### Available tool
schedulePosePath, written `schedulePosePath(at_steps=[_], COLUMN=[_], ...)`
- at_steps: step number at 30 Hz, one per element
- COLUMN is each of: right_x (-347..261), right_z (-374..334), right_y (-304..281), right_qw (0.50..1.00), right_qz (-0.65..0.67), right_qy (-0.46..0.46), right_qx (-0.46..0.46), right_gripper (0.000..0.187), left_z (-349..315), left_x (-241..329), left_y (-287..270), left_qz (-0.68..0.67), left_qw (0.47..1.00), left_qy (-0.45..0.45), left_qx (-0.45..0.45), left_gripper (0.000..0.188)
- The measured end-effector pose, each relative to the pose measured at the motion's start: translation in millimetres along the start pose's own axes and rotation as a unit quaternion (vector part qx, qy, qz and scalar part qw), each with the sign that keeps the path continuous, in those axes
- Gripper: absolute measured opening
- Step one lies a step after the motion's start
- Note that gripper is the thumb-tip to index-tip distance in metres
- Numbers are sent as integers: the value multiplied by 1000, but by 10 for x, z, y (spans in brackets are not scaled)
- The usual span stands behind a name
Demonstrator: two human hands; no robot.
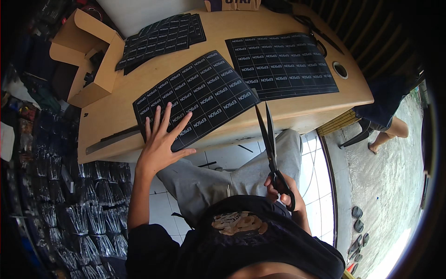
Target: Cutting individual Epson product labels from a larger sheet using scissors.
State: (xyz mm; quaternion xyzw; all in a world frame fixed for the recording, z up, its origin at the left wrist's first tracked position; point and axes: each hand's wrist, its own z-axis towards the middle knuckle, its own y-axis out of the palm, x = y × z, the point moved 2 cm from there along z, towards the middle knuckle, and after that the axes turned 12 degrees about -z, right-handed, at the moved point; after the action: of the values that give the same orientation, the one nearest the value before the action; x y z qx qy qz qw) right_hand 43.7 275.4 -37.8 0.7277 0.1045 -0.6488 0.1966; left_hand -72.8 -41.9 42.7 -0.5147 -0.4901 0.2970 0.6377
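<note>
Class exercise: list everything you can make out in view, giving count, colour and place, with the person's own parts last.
Held-down sheet: one, black, pale grid, under left hand
Scissors: one, dark, in right hand
Flat sheet: one, black, desk's right side
Overlapping sheets: several, black, back left
Box: one, brown, open, left end
Ruler: one, grey, front left edge
Package: one, brown and purple, back
Dark tool: at least one, unclear, back right
Desk: one, light wood, centre
Wrapped bundles: many, clear and dark, lower left
Floor tiles: several, white, below desk
Footwear: several, dark, lower right
Other person: one, dark clothing, far right
Shirt: one, black, bottom
Trousers: one pair, grey, below desk
Left hand: one, bare, spread on sheet
Right hand: one, bare, gripping scissors
</note>
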Motion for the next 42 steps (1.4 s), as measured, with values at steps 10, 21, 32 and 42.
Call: schedulePosePath(at_steps=[10, 21, 32, 42], right_x=[1, 18, -18, -14], right_z=[39, 69, 123, 10], right_y=[-39, -41, -60, -46], right_qw=[1000, 999, 999, 999], right_qz=[-22, -45, -23, -32], right_qy=[9, 27, 26, 31], right_qx=[-5, -15, 0, -15], right_gripper=[71, 71, 71, 70], left_z=[65, -26, -156, 341], left_x=[-305, -333, 729, 689], left_y=[-111, -270, 903, 766], left_qz=[10, 54, -780, -898], left_qw=[992, 986, 620, 303], left_qy=[123, 154, -78, -319], left_qx=[-27, -29, 11, -2], left_gripper=[90, 102, 79, 74])
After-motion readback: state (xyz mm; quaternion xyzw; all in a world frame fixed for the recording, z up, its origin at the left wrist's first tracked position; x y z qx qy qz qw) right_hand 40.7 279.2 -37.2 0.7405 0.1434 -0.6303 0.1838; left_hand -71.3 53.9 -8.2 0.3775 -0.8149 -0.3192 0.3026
